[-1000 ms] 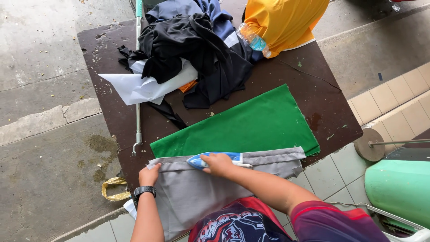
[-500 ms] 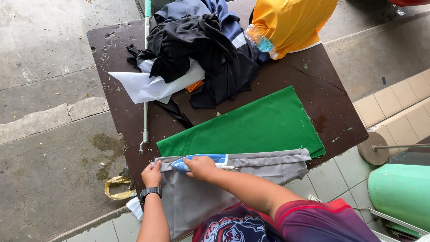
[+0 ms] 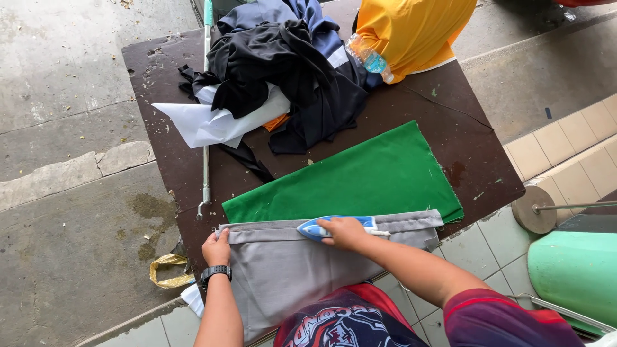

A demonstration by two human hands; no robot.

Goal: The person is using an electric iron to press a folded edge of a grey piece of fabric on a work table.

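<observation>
Standing outdoors on stained grey concrete beside pale tiles, a dark brown table (image 3: pixel 479 164) with a scuffed, flaking top is carrying everything. Along its near edge a smooth grey cloth (image 3: pixel 283 270) is draping over, its folded hem lying flat; the left hand (image 3: pixel 216 249) is pinching the hem's left end, the right hand (image 3: pixel 346 232) is closing on a blue iron (image 3: pixel 313 227) there. Just beyond, a flat green cloth (image 3: pixel 360 177) is lying, with crumpled dark clothes (image 3: pixel 289 71) heaping at the far edge

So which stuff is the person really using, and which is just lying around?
In use:
left hand
right hand
blue-and-white clothes iron
grey folded cloth

Lying about:
flat green cloth
black clothes heap
white paper sheet
clear plastic bottle
</observation>
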